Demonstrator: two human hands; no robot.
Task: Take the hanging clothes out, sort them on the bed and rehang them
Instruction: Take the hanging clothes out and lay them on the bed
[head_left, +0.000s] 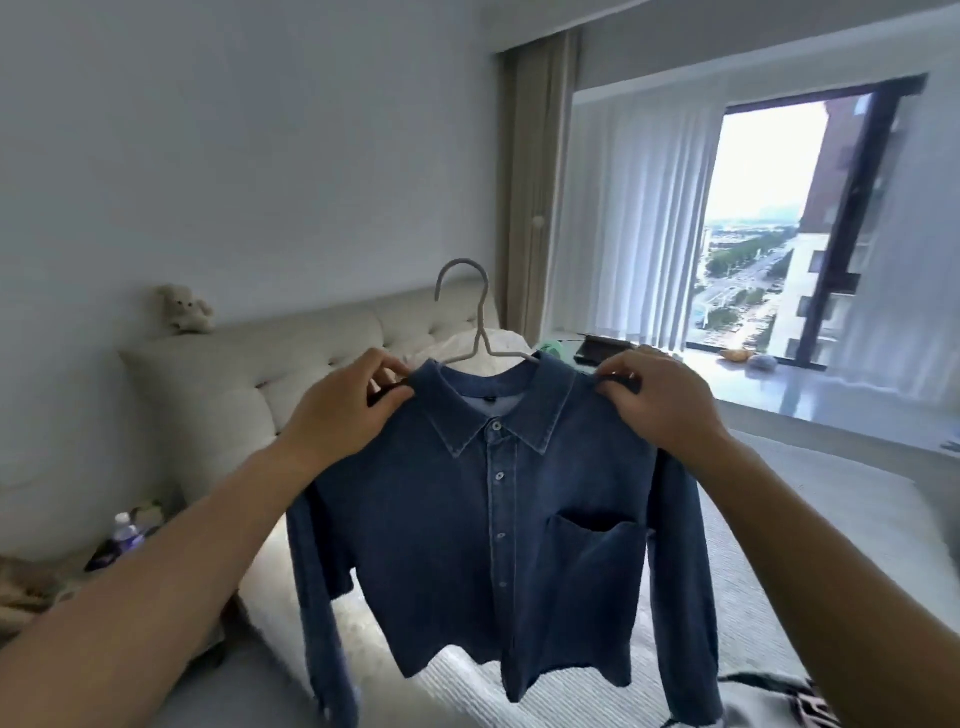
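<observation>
My left hand (340, 402) pinches the left shoulder of the denim shirt (498, 530), and my right hand (657, 397) pinches the other shoulder in the same way, fingers curled on the cloth. The shirt is buttoned and hangs on a pale hanger (480, 322), whose hook stands up above the collar. I hold it in the air over the bed (810, 525), both sleeves hanging down. Behind it is the padded headboard (249, 374) with a small teddy bear (187, 309) on top. A water bottle (126, 530) stands low on the left. On the right I see the window (769, 228) with white curtains (634, 223).
</observation>
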